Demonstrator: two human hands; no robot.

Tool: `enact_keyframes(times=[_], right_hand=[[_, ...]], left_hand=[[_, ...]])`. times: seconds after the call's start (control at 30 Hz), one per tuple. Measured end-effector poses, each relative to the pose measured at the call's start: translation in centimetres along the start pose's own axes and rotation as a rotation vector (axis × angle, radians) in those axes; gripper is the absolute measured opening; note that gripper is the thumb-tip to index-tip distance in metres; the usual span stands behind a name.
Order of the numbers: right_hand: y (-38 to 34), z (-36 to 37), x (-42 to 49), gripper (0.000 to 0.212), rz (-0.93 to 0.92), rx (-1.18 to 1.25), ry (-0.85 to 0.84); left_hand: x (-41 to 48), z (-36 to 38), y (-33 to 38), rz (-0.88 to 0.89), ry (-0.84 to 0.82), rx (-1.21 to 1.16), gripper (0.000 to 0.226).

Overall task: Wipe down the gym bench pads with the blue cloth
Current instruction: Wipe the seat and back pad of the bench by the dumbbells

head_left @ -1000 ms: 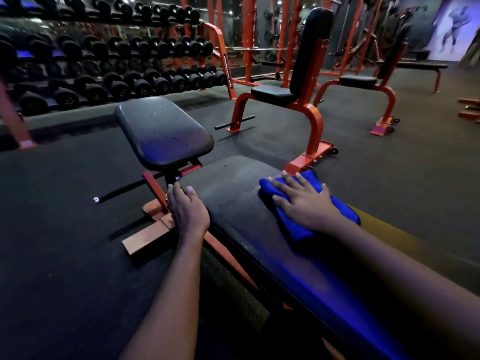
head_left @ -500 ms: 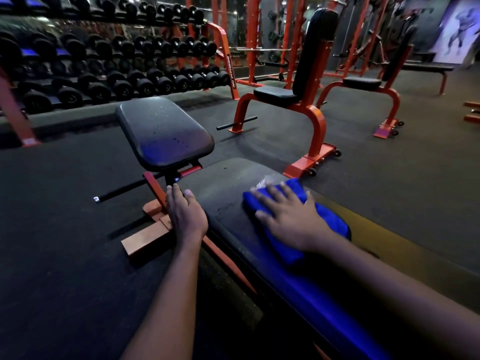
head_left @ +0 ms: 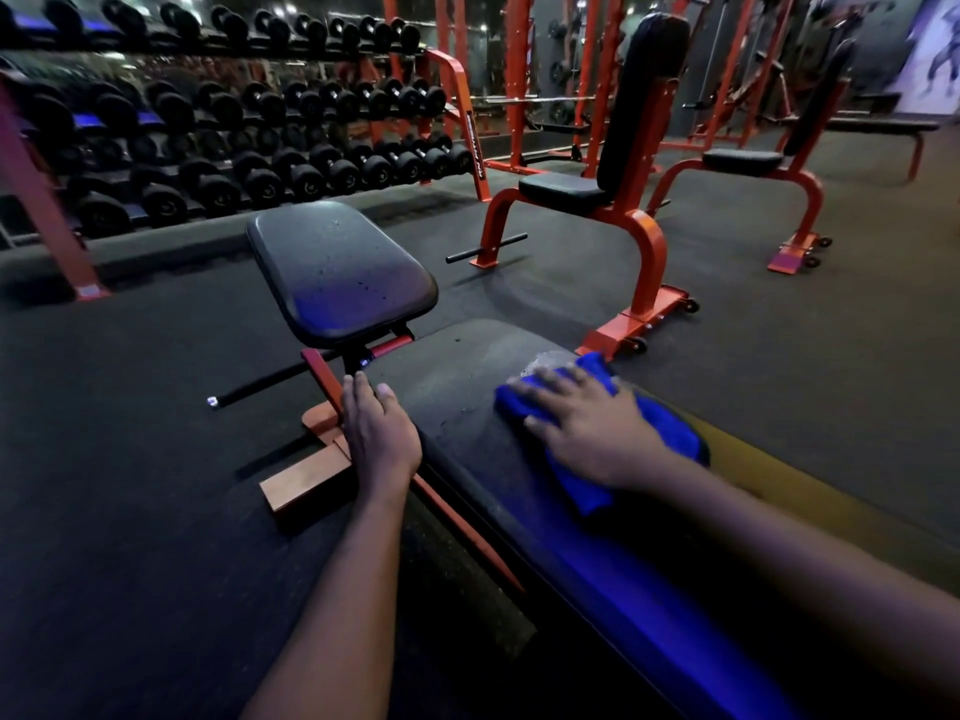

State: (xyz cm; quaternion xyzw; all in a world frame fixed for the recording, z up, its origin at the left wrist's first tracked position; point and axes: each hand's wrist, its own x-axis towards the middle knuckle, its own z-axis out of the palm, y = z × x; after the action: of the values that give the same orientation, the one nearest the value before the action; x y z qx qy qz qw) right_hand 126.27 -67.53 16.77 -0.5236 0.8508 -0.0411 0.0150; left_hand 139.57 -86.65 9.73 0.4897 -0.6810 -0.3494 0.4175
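A long black bench pad (head_left: 467,387) runs from the middle of the view to the lower right. My right hand (head_left: 582,428) lies flat with spread fingers on the blue cloth (head_left: 670,428), pressing it onto the pad near its far end. My left hand (head_left: 382,433) rests on the pad's left edge, fingers straight. Just beyond, a smaller black seat pad (head_left: 337,272) of the same bench tilts up on its orange frame (head_left: 311,475).
Two orange upright benches (head_left: 623,200) stand on the dark rubber floor (head_left: 130,433) to the right and behind. A dumbbell rack (head_left: 234,137) lines the back left. Orange power racks (head_left: 514,70) fill the back.
My right hand has slid the blue cloth leftward and a little farther along the long pad. My left hand has stayed on the pad's edge.
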Motion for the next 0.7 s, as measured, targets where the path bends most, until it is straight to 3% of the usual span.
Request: enact_keyframes(times=[0.13,0.2,0.33,0.4,0.57,0.7], right_hand=[[-3.0,0.3,-4.4,0.06,-0.303,0.034,0.005],[-1.0,0.0,-2.7,0.051,-0.251,0.075,-0.013],[3.6,-0.8,3.0,0.049,0.079,0.121,-0.018],[3.6,-0.8,4.2,0.049,0.155,0.124,0.004],[-0.6,0.8,-0.3,0.051,-0.117,0.042,0.048],[2.1,0.3,2.7,0.049,-0.015,0.104,0.045]], left_hand=[[0.1,-0.1,0.1,-0.001,0.003,0.009,0.051],[0.0,-0.2,0.1,-0.004,0.001,0.011,0.051],[-0.1,-0.3,0.2,-0.006,-0.004,0.022,0.051],[-0.1,-0.3,0.3,-0.004,-0.001,0.023,0.051],[-0.1,-0.2,0.3,-0.01,0.0,0.018,0.051],[0.1,0.0,0.2,-0.008,0.006,0.02,0.051]])
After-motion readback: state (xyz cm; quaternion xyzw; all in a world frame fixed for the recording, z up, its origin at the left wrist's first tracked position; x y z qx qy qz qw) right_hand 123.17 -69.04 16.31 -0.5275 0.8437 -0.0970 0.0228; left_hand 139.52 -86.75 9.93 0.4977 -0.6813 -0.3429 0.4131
